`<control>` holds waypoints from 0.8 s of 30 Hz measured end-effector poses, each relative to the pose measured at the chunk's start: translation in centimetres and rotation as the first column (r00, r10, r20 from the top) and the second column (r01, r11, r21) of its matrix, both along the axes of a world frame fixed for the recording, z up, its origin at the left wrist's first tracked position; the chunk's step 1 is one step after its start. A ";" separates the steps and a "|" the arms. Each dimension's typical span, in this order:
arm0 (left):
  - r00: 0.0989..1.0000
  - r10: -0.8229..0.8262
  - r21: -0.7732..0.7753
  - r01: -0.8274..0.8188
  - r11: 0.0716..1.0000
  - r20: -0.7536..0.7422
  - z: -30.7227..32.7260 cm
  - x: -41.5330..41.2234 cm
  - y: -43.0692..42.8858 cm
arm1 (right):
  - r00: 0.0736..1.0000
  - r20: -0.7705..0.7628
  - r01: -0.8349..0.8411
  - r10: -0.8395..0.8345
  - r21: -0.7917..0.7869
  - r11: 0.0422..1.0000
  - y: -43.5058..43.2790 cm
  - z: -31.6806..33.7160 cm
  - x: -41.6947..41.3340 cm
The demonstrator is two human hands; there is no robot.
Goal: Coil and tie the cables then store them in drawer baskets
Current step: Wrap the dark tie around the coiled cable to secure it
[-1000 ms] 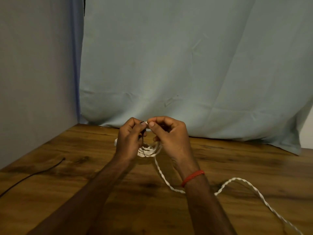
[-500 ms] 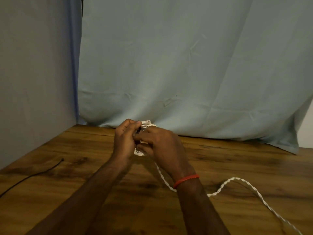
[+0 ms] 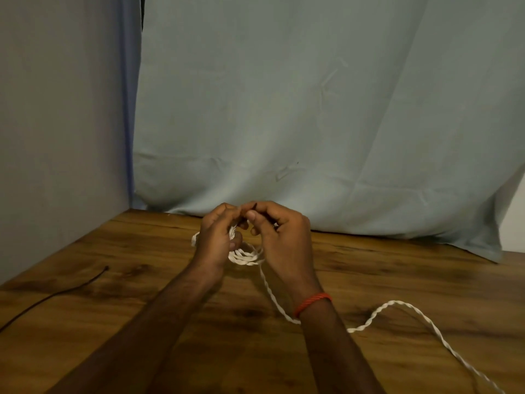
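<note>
The left grip (image 3: 216, 241) clasps the white cable coil (image 3: 245, 257); the right grip (image 3: 284, 240) pinches a dark tip (image 3: 253, 207) just above. The loose tail (image 3: 397, 304) trails rightward beneath the right wrist.

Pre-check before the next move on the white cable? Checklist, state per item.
1. Coil held: left hand grips the loops of the white twisted cable. Ok.
2. Tie ready: right hand pinches a small dark piece at its fingertips; whether it is a tie, cannot tell.
3. Whole length coiled: a long tail lies loose on the brown wooden table and runs out of frame lower right. Not ok.
4. Thin black cable at left coiled: it lies straight, untouched. Not ok.
5. Drawer baskets within reach: none in view. Cannot tell.
</note>
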State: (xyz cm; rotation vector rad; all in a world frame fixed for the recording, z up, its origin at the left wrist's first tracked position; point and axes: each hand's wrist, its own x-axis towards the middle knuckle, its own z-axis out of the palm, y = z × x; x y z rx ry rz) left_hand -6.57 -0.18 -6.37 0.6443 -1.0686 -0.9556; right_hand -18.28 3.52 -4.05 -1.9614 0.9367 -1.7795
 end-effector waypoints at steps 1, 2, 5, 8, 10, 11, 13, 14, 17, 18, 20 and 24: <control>1.000 -0.013 -0.007 0.013 1.000 0.006 -0.1 0.0 -0.1 | 0.997 0.070 -0.013 0.010 0.041 0.999 0.2 0.1 0.1; 0.999 -0.030 -0.012 0.030 0.999 0.011 -0.1 0.0 -0.1 | 0.990 0.140 -0.023 0.013 0.074 0.997 0.2 0.2 0.0; 0.996 -0.063 -0.052 0.066 0.996 0.059 -0.1 0.0 -0.1 | 0.948 0.319 -0.044 -0.012 0.169 0.985 0.3 0.5 -0.2; 0.991 -0.045 -0.125 0.061 0.990 0.127 -0.4 -0.3 -0.3 | 0.927 0.372 -0.037 -0.050 0.222 0.974 0.2 0.9 -0.7; 0.988 -0.017 -0.163 0.043 0.986 0.157 -0.6 -0.4 -0.3 | 0.932 0.361 -0.051 -0.042 0.246 0.968 0.1 1.0 -0.9; 0.986 -0.003 -0.180 0.033 0.983 0.164 -0.7 -0.5 -0.3 | 0.939 0.342 -0.046 -0.046 0.257 0.965 0.1 1.0 -1.0; 0.984 0.031 -0.203 0.006 0.979 0.176 -0.8 -0.4 -0.3 | 0.962 0.256 0.026 -0.090 0.243 0.970 0.0 0.9 -1.2; 0.981 0.058 -0.211 -0.018 0.977 0.185 -0.9 -0.3 -0.4 | 0.973 0.196 0.082 -0.125 0.214 0.973 0.0 0.9 -1.3; 0.963 0.156 -0.245 -0.100 0.964 0.221 -1.1 -0.2 -0.5 | 0.978 0.036 0.202 -0.205 0.077 0.976 0.2 0.8 -1.4; 0.956 0.178 -0.259 -0.115 0.959 0.233 -1.1 -0.2 -0.5 | 0.971 -0.027 0.239 -0.238 0.009 0.971 0.2 0.8 -1.5; 0.938 0.223 -0.292 -0.142 0.946 0.266 -1.1 -0.3 -0.4 | 0.922 -0.174 0.323 -0.345 -0.140 0.936 0.1 0.6 -1.5; 0.904 0.288 -0.328 -0.181 0.927 0.315 -1.2 -0.3 -0.5 | 0.799 -0.355 0.391 -0.485 -0.307 0.868 -0.1 0.2 -1.5</control>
